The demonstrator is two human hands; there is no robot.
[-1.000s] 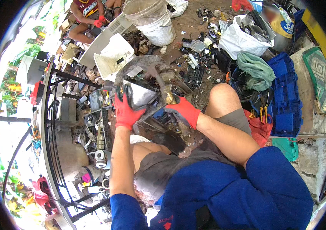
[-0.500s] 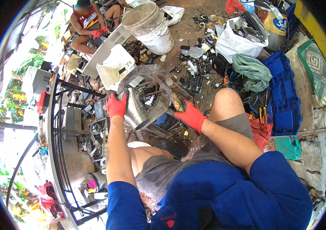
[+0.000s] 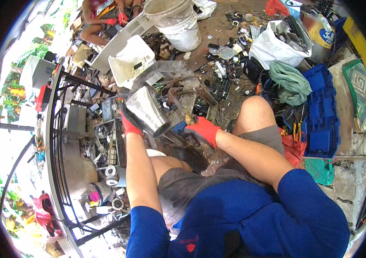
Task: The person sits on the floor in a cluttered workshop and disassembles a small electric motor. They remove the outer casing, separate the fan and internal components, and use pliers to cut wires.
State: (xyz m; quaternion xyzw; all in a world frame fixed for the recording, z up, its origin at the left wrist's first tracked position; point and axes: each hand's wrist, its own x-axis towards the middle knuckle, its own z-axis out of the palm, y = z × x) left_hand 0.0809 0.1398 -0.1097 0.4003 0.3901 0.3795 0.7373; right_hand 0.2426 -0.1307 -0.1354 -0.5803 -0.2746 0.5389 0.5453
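My left hand (image 3: 130,122), in a red glove with a dark palm, grips a silver tapered metal vessel (image 3: 148,110) by its left side. The vessel lies tilted, its narrower dark end toward me, over a worn grey work surface (image 3: 165,69). Just to its right, my right hand (image 3: 203,130), also red-gloved, is closed around a tool with a worn wooden handle (image 3: 189,118). A dark metal part of this tool seems to reach up and away; its exact kind is unclear. The tool and vessel are close, and I cannot tell if they touch.
A white plastic casing (image 3: 132,60) and stacked buckets (image 3: 178,36) stand ahead. Small scrap covers the ground. To the right are a white sack (image 3: 280,43), green cloth (image 3: 290,81) and a blue tool case (image 3: 322,112). A black metal frame (image 3: 58,142) runs along the left; another person (image 3: 101,21) sits far left.
The silver vessel has turned in my left hand, showing more of its broad side. My right hand with the tool has moved left, closer to the vessel. The view has shifted slightly.
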